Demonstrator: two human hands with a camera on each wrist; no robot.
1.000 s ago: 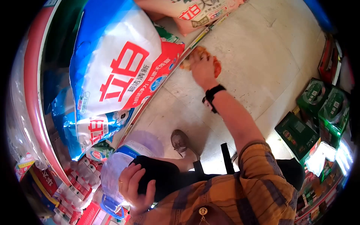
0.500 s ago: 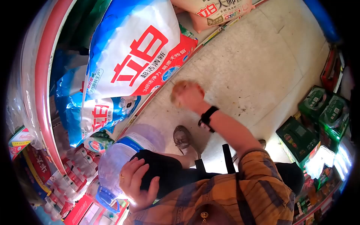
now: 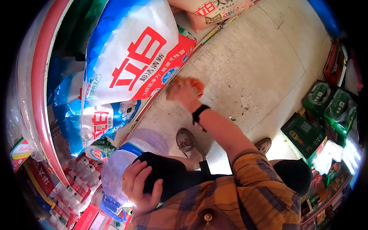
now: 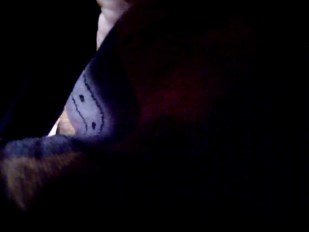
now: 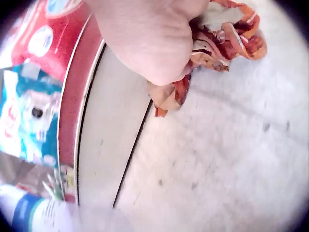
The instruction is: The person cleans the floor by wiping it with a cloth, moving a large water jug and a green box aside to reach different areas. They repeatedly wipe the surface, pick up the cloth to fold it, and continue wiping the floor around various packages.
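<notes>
In the head view my right hand (image 3: 183,92) grips a crumpled orange-red cloth (image 3: 196,86) low over the pale floor, close beside the shelf's bottom edge. The right wrist view shows the bunched cloth (image 5: 231,38) sticking out on both sides of the hand (image 5: 149,43), against the floor; the fingertips are hidden. My left hand (image 3: 140,186) rests on the knee in black cloth, fingers relaxed and nothing in them. The left wrist view is mostly dark, with a patterned grey cloth band (image 4: 87,104) and a bit of skin.
Big detergent bags (image 3: 130,57) lean out over the shelf edge on the left. A large clear water bottle (image 3: 122,168) with a blue handle stands by the left knee. Green boxes (image 3: 304,134) stand at the right. My shoes (image 3: 185,141) are on the floor between.
My right hand has swept the cloth from farther up along the shelf edge back toward my feet, lastly a little to the left. The left hand has stayed on the knee.
</notes>
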